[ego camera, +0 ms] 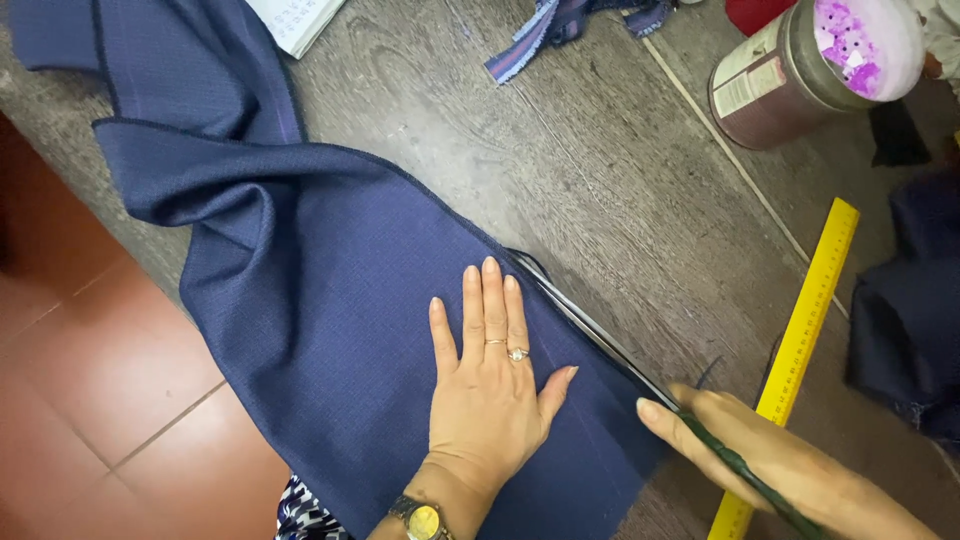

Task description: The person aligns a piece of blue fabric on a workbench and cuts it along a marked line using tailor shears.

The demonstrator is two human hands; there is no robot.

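On navy cloth [330,300], left hand [490,385] lies flat; right hand [775,465] grips scissors [600,330].

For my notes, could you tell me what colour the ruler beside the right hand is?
The ruler is yellow, clearest in the head view.

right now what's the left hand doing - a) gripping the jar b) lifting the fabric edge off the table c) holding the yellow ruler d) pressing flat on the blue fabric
d: the left hand lies palm down, fingers spread, on the blue fabric, while the right hand works the scissors along the fabric's edge; the yellow ruler and the jar lie untouched.
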